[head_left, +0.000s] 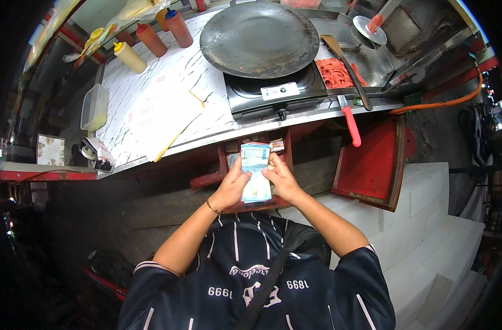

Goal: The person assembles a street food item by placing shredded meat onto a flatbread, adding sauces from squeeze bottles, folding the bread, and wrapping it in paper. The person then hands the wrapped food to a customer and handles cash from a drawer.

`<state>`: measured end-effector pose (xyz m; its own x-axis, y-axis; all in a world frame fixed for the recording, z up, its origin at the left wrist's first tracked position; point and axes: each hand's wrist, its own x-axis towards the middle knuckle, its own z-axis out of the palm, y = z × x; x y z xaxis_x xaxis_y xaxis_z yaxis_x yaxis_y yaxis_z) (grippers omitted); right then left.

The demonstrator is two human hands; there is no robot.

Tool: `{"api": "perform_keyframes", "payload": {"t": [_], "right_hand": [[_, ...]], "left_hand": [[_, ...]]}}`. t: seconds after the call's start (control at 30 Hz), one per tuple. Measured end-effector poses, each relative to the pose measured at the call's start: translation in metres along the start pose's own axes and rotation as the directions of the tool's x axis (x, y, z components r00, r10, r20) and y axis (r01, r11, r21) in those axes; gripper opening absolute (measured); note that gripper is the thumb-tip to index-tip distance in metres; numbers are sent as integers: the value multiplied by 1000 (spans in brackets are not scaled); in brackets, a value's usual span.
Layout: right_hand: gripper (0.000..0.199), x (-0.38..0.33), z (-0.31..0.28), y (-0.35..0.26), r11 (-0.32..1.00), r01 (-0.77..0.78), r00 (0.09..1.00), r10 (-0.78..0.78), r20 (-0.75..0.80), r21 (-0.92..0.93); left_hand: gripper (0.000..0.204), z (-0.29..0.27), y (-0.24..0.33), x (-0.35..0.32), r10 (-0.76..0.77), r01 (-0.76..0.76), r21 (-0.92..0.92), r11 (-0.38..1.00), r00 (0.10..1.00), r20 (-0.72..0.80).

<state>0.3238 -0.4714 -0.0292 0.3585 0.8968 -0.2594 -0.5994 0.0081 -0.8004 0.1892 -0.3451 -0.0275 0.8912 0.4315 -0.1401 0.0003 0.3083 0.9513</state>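
Pan on stove; bottles L, knife R; banknotes btwn hands, over drawer.

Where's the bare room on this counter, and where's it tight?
Bare counter shows between the paper sheet and the stove, with another patch between the plastic tub and the bottles. It is crowded right of the stove, with spatula, knife and red strips, and over the drawer, where left hand and right hand hold banknotes.
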Motion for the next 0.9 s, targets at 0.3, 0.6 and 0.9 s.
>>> {"api": "perform_keyframes", "payload": {"t": [0.3,0.6,0.9], "right_hand": [[17,-5,-15,-3,680,320,933,-348,94,-659],[29,1,-2,14,901,22,992,-74,-104,-434],[19,4,-2,19,848,161,963,-247,-107,-505]], "left_hand": [[33,-9,15,-8,-347,421,-507,752,907,239],[30,3,-20,-10,-191,191,-75,979,982,15],[24,0,-18,-16,-417,416,35,909,899,133]]}}
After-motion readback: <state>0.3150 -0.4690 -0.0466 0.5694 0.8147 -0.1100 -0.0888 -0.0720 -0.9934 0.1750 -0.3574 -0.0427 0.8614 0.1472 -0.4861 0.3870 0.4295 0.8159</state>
